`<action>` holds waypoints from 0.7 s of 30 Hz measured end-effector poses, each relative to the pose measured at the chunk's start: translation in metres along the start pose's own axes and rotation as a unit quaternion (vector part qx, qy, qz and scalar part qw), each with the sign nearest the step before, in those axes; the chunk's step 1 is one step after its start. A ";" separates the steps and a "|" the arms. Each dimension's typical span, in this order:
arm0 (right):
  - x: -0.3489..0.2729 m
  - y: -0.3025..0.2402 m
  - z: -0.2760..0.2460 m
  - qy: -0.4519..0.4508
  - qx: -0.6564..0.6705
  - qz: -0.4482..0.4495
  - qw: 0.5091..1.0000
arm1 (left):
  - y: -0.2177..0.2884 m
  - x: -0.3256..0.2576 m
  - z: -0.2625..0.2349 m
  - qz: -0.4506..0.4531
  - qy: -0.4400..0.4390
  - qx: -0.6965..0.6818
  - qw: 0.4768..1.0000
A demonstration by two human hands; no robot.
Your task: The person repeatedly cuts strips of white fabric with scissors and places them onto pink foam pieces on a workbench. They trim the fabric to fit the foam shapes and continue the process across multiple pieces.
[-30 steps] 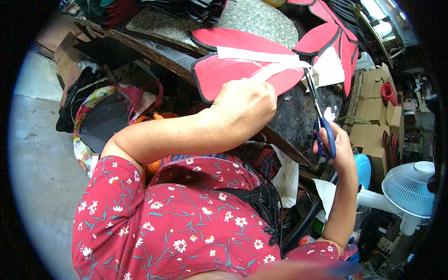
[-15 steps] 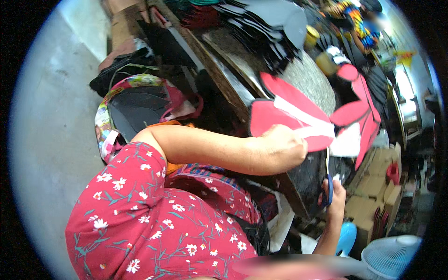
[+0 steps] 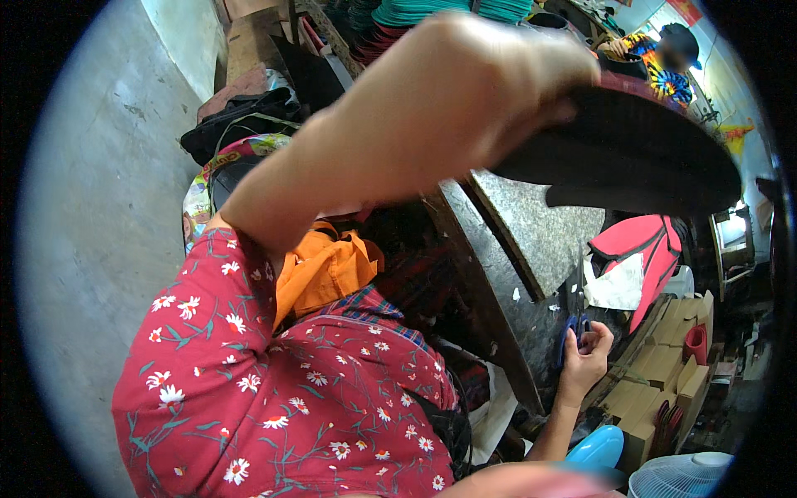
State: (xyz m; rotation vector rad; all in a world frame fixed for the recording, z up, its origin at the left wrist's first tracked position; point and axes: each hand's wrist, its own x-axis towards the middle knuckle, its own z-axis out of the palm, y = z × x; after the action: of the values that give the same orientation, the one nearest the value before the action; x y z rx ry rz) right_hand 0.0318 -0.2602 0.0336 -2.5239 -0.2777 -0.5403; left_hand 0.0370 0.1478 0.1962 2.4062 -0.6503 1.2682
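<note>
My left hand [image 3: 535, 87], blurred by motion, is raised over the worktable and gripping the edge of a flat black sheet piece [image 3: 639, 149]. The curved sheet is lifted, its dark side showing and a strip of red along its top edge. Lower down, my right hand [image 3: 588, 353] has its fingers in the blue handles of a pair of scissors [image 3: 571, 336], blades pointing away from me. Beyond the scissors lie red pieces with black edges [image 3: 639, 239] and a white scrap [image 3: 617, 284].
A speckled grey slab [image 3: 548, 228] lies on the dark worktable. Teal sheets [image 3: 440, 12] are stacked at the far side. Cardboard boxes [image 3: 656, 365] and a fan [image 3: 685, 475] stand at right. An orange cloth [image 3: 324, 266] is beside me. Another person [image 3: 660, 66] works at far right.
My left hand has lifted from the tabletop upward and away, taking the red piece with it and turning up its black side. My right hand keeps the scissors, now clear of the piece.
</note>
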 end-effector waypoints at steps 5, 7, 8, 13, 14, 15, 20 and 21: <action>0.000 -0.002 0.000 -0.007 0.009 0.024 1.000 | -0.099 0.066 0.029 -0.093 -0.124 -0.168 0.973; 0.001 -0.003 0.000 -0.006 0.004 0.020 1.000 | -0.145 0.093 0.053 -0.023 -0.106 -0.062 0.992; 0.001 -0.004 0.001 -0.004 0.002 0.016 1.000 | -0.162 0.094 0.066 0.043 -0.065 0.025 0.997; -0.001 -0.004 0.001 -0.027 -0.027 0.045 0.998 | -0.165 0.076 0.120 0.012 -0.195 0.150 0.969; -0.001 -0.003 0.001 -0.022 -0.031 0.023 0.999 | -0.150 0.064 0.131 0.018 -0.188 0.118 0.975; -0.002 -0.003 0.001 -0.018 -0.039 0.006 0.999 | -0.136 0.049 0.137 -0.004 -0.237 0.112 0.965; -0.003 -0.005 0.002 -0.018 -0.057 -0.008 0.998 | -0.122 0.004 0.163 0.015 -0.291 0.204 0.935; -0.003 -0.006 0.001 -0.020 -0.065 -0.005 0.998 | -0.133 0.006 0.167 0.030 -0.269 0.181 0.946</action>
State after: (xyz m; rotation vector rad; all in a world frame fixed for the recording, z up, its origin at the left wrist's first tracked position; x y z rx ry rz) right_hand 0.0279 -0.2543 0.0342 -2.6627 -0.2792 -0.5269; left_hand 0.2256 0.1743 0.0994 3.1032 -0.6810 0.7902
